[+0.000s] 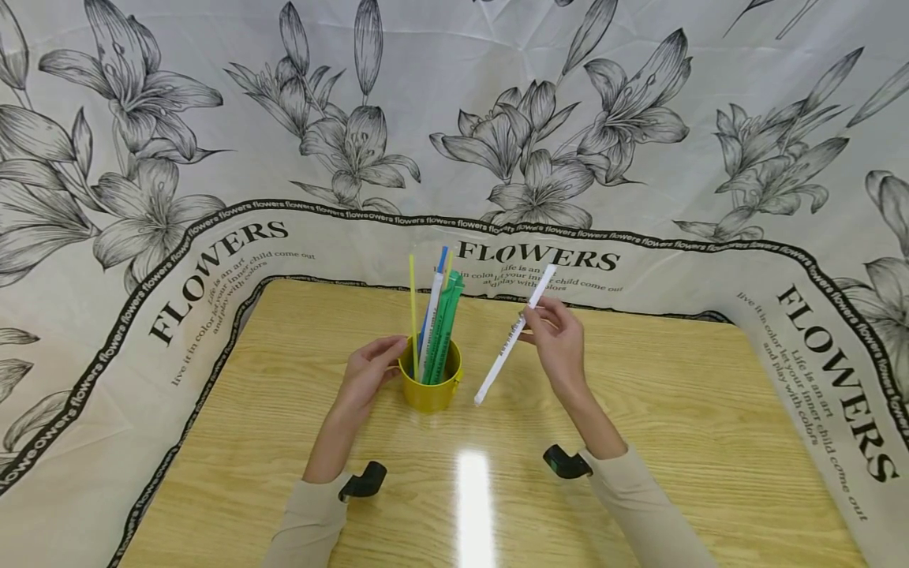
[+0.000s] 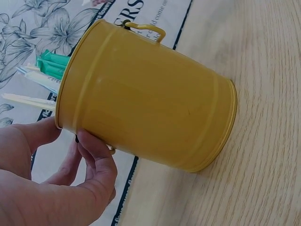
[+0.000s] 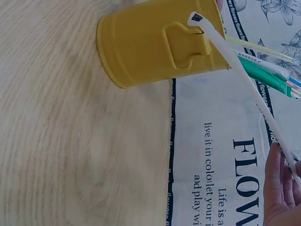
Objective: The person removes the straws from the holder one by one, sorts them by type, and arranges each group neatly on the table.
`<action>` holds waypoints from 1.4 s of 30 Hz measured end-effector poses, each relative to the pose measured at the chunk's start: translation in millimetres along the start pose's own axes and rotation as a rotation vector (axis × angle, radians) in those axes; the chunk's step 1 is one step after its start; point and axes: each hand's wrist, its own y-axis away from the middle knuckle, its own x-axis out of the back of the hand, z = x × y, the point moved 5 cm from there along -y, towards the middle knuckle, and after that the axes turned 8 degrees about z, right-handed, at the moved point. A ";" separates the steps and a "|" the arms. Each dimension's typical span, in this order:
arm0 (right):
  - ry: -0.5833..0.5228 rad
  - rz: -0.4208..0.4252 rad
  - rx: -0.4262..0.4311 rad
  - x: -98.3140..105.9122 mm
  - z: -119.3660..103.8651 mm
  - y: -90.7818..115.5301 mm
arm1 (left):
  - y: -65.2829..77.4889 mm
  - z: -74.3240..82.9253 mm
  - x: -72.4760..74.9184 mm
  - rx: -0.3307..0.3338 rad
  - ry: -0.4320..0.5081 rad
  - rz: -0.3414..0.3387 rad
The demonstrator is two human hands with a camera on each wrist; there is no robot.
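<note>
A small yellow metal bucket stands upright on the wooden table. In it lean several straws: green-wrapped straws, a white-wrapped one, a blue one and a thin yellow straw. At the bucket's left side my left hand grips it near the rim; the left wrist view shows curled fingers by the handle mount. To the right of the bucket, my right hand pinches a white paper-wrapped straw above its middle. That straw slants over the table, lower end toward the bucket.
The wooden table has a bright light reflection in front of the bucket. A white cloth printed with flowers and lettering rises behind and at both sides. Each sleeved wrist carries a black camera.
</note>
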 end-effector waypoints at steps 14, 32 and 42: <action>0.090 -0.032 -0.083 19.5 31.9 8.9 | 1.4 0.9 0.3 0.000 0.006 -0.004; 0.200 -0.125 -0.167 22.7 76.6 30.1 | 1.2 -0.8 -0.3 -0.011 0.009 -0.004; 0.254 -0.155 -0.169 15.8 94.1 37.7 | 1.3 -0.6 -0.3 -0.017 0.017 -0.003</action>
